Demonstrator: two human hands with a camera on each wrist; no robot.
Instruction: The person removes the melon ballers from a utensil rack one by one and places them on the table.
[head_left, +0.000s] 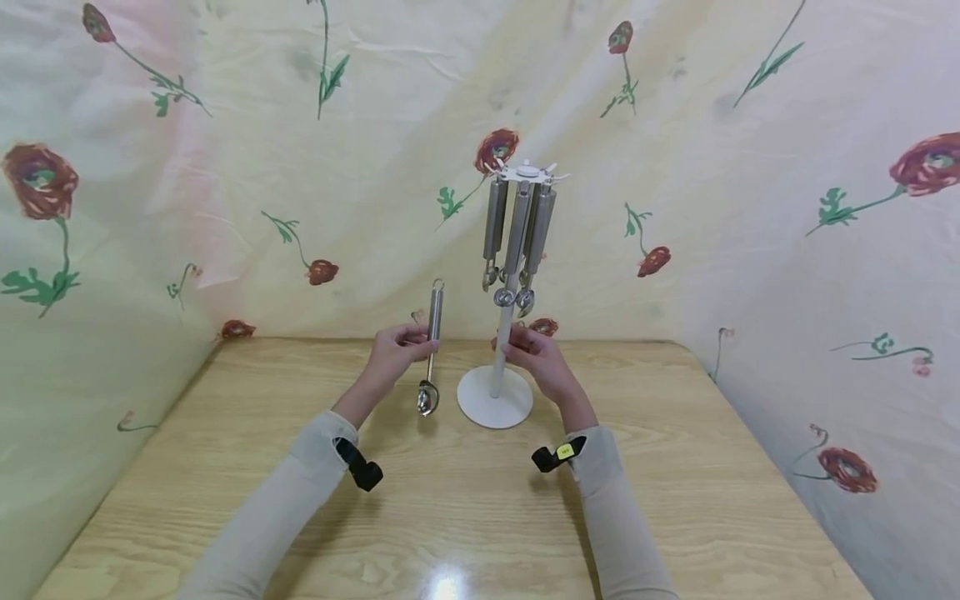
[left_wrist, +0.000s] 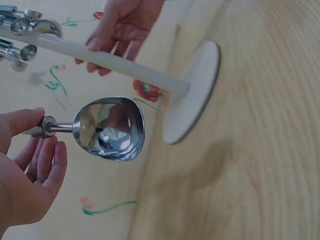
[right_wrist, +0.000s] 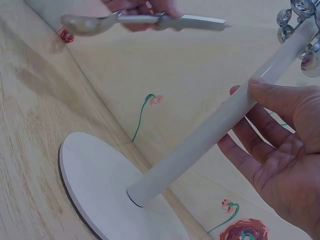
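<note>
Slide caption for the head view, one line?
Left hand holds a metal scoop bowl-down; right hand holds a white stand hung with metal utensils.

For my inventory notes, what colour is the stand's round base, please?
The round base is white; the head view shows it best.

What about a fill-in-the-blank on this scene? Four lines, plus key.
1. The left hand grips the metal scoop by its ____.
2. The pole gripped by the right hand is coloured ____.
3. The pole rises from a flat base whose outline is ____.
4. In the head view, the scoop's bowl is at its ____ end, the hanging loop at the opposite one.

Missing words: handle; white; round; lower.
</note>
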